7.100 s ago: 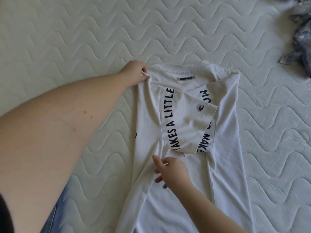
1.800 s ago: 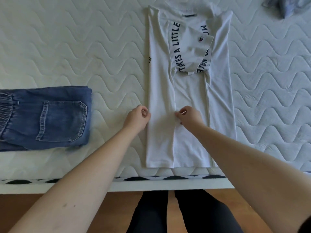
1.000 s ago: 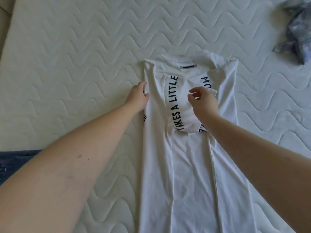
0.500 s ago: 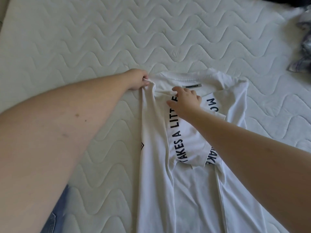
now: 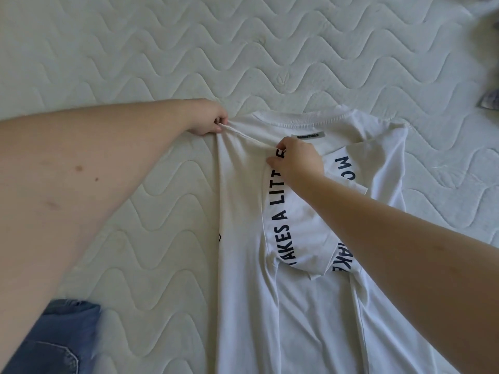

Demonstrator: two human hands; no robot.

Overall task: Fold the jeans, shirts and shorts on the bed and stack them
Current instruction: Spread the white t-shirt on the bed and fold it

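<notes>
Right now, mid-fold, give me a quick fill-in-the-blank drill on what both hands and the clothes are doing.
1. Both hands pinch the top edge of the white ____.
2. The left hand holds the shirt's ____ corner.
3. The right hand grips near the ____ label.
4. The folded jeans lie at the picture's lower ____.

Missing: shirt; top left; neck; left

Quilted mattress (image 5: 135,63) bears white shirt (image 5: 243,306) and folded jeans (image 5: 54,341).

White shirt (image 5: 270,306) hem cut off at bottom edge; right forearm hides part of print — folded jeans (image 5: 54,341) cropped at corner; blurred fabric (image 5: 490,99) at right edge.
</notes>
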